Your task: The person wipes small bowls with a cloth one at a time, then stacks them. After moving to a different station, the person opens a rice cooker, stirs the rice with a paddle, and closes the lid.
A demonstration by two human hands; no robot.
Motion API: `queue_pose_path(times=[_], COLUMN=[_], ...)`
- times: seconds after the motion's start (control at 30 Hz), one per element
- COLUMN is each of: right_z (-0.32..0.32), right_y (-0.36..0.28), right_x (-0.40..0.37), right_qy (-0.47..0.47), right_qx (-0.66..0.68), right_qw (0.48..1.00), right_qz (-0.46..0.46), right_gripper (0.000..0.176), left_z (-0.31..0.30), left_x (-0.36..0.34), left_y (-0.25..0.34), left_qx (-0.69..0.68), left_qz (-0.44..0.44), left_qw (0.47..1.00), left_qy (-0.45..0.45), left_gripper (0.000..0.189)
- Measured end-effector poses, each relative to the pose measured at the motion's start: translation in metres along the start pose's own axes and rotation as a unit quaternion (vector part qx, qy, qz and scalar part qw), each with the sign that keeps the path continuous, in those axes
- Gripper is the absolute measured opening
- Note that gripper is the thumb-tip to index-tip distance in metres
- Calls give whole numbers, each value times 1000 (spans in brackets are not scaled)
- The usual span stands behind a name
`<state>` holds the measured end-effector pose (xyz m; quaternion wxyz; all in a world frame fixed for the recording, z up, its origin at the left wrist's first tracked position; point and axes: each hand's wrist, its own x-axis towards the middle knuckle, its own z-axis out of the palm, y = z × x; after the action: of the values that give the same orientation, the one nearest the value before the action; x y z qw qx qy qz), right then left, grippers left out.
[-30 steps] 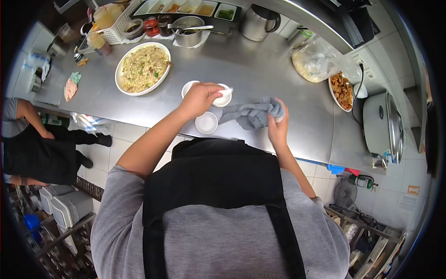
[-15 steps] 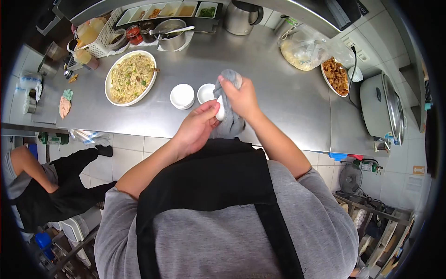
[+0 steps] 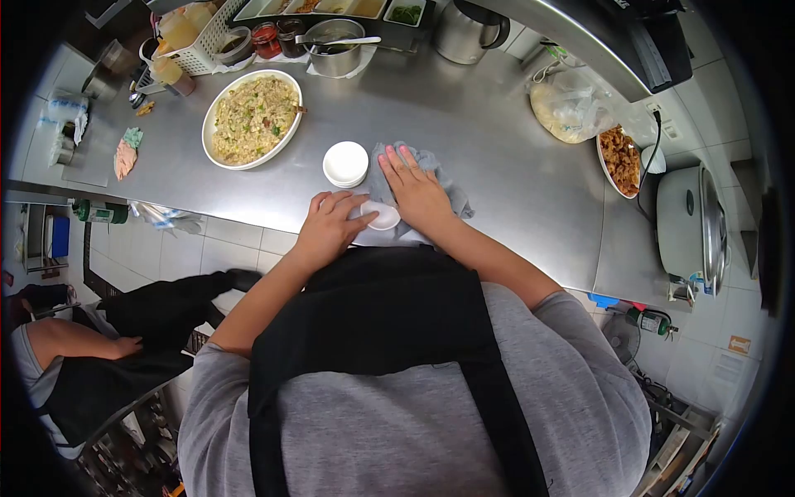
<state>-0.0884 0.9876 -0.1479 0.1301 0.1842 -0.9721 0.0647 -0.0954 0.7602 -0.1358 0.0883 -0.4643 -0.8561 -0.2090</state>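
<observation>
Stainless steel counter (image 3: 513, 190), running across the whole view. Items from left to right:

Second person, far left, beyond the counter: bare forearm, black apron (image 3: 108, 398), one hand (image 3: 127, 346) resting against dark clothing.

Cloth, pink and green (image 3: 126, 157), crumpled, on the counter.

Squeeze bottle (image 3: 174, 77), pale contents, beside a white basket (image 3: 199, 56).

Oval white plate (image 3: 208, 145), heaped with fried rice (image 3: 255, 124).

Left hand (image 3: 330, 224): grip narrow, fingers and thumb closed on the left rim of a small bowl.

Metal pot (image 3: 335, 62), rear of counter, spoon (image 3: 352, 41) across its mouth.

White bowls (image 3: 345, 162), stacked, just beyond the left hand.

Small white bowl (image 3: 384, 218), between both hands, near the counter's front edge; whether it touches the counter cannot be told.

Right hand (image 3: 421, 199): grip wide, palm down, fingers extended, flat on a grey cloth (image 3: 449, 186), rumpled.

Steel kettle (image 3: 460, 37), at rear.

Clear plastic bag (image 3: 571, 108), pale contents.

Dish of browned pieces (image 3: 619, 157), beside the bag.

Cooker (image 3: 679, 215), pale body, far right.
</observation>
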Motion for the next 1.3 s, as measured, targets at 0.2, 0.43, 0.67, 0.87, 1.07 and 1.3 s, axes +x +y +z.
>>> queue_pose_path(times=[0.2,0.43,0.67,0.87,1.07,1.3], right_z=[-7,-19,-19,-13,-30,-59], right_y=[-1,9,41,89,69,3], right_x=[0,21,-22,-87,-111,-47], right_qy=[8,-132,94,217,235,332], right_qx=[17,98,358,617,601,274], right_qw=[1000,986,914,610,599,882], right_qz=[-11,16,163,449,474,191], right_gripper=[45,42,38,30,31,51], left_z=[-21,-17,-19,2,7,8], left_x=[23,77,92,100,102,119], left_y=[-1,-23,-29,-24,-16,27], left_qx=[-27,90,76,52,130,-470], left_qz=[-24,-30,56,124,158,-275], left_qw=[997,993,991,987,975,837], left_qy=[63,-68,-95,-85,-86,59], left_gripper=[41,33,23,23,23,18])
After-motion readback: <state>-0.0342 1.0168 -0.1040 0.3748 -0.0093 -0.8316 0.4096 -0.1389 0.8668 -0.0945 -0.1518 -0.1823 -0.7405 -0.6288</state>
